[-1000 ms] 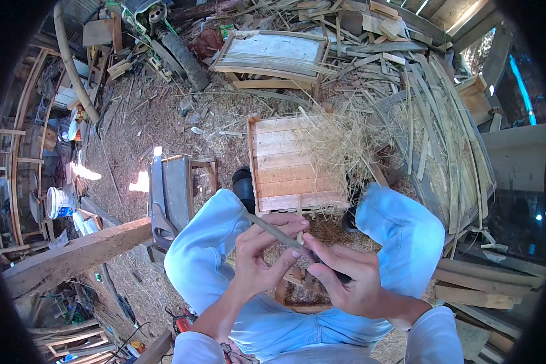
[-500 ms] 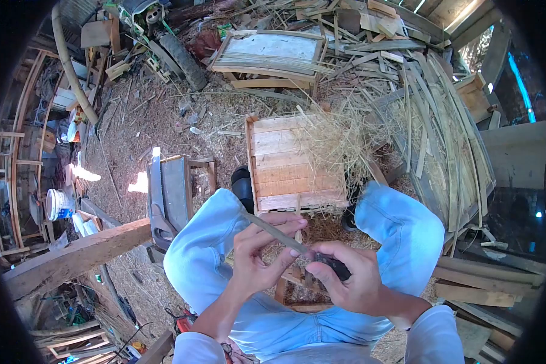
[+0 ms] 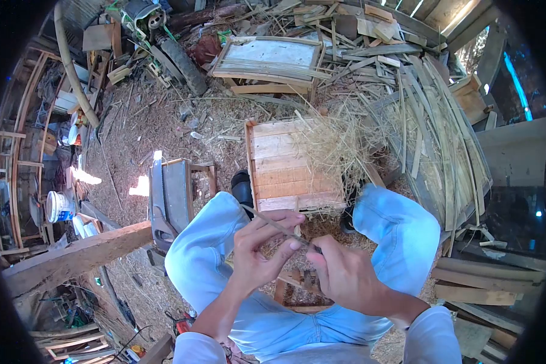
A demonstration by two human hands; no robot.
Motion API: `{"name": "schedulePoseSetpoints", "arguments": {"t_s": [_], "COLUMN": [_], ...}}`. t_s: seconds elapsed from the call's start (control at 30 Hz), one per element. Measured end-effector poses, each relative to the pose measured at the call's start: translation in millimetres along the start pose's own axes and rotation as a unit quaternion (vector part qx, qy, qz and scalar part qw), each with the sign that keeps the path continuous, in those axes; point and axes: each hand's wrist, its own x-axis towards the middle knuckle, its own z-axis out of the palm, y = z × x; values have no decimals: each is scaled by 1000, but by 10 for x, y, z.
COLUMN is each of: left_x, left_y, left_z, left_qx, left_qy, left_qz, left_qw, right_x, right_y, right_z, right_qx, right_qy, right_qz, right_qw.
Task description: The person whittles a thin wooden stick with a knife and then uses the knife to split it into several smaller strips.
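A long, slender grey-brown strip (image 3: 274,225) slants between my hands, narrow side toward me. My left hand (image 3: 258,252) supports it, fingers stretched beneath and thumb tip at its near edge. My right hand (image 3: 349,273) is closed around the strip's lower right end, where a small dark piece (image 3: 318,249) shows; most of that piece is hidden by the fingers, and I cannot tell if it is a handle. Just beyond my hands, between my feet, lies a wooden slatted crate (image 3: 279,161) with a heap of thin, curly shavings (image 3: 340,145) over its right side.
A handsaw (image 3: 158,206) rests by a small stool (image 3: 179,188) on the left, above a thick wooden beam (image 3: 85,258). Long strips (image 3: 449,133) are piled at right, near stacked boards (image 3: 479,285). A framed panel (image 3: 270,57) lies ahead; a white bucket (image 3: 59,207) stands far left.
My right hand has rolled over so its back faces up, covering most of the dark piece. The strip has turned from its broader face to a narrow edge. My left hand stays nearly in place.
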Motion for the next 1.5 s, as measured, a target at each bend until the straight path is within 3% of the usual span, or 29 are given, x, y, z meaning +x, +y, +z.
{"name": "schedulePoseSetpoints", "arguments": {"t_s": [0.2,0.27,0.3,0.33,0.4,0.47,0.53,0.67,0.77,1.0,1.07,1.13,1.17,1.27,1.3,1.4,1.47,1.5], "left_x": [-6,-13,-11,25,202,418,565,805,949,869,933,974,971,870,966,1052,979,935], "left_y": [22,-31,0,48,203,665,1054,1304,817,1252,881,1025,1082,1344,905,952,1329,1483], "left_z": [9,19,-36,-85,-197,-387,-386,-52,112,70,97,98,58,70,124,80,63,67], "left_qx": [19,-55,42,44,104,244,342,494,550,526,537,567,499,502,504,484,433,465], "left_qy": [9,92,135,137,331,269,186,77,13,16,-16,-1,19,5,-40,-18,-1,-10], "left_qz": [-8,-12,13,19,168,295,327,318,297,309,305,293,293,324,316,283,295,324], "left_qw": [1000,994,990,989,923,884,861,806,780,792,787,770,815,802,803,828,852,824], "right_x": [26,40,49,65,84,79,77,108,124,134,144,172,161,129,106,203,176,176], "right_y": [-8,-6,-16,-29,-45,-51,-46,-37,-21,27,-19,12,35,82,60,64,130,118], "right_z": [49,65,50,40,9,7,35,54,52,49,54,64,72,73,105,98,132,133], "right_qx": [-48,-70,-81,-91,-91,-94,-102,-91,-112,-130,-117,-128,-141,-103,-101,-112,-117,-103], "right_qy": [-4,2,0,-1,3,1,-2,14,5,25,32,24,29,53,49,62,71,87], "right_qz": [8,2,4,6,6,10,-1,-12,20,18,10,19,6,-15,-16,13,-42,-56], "right_qw": [999,998,997,996,996,996,995,996,994,991,993,991,990,993,994,992,990,989]}}
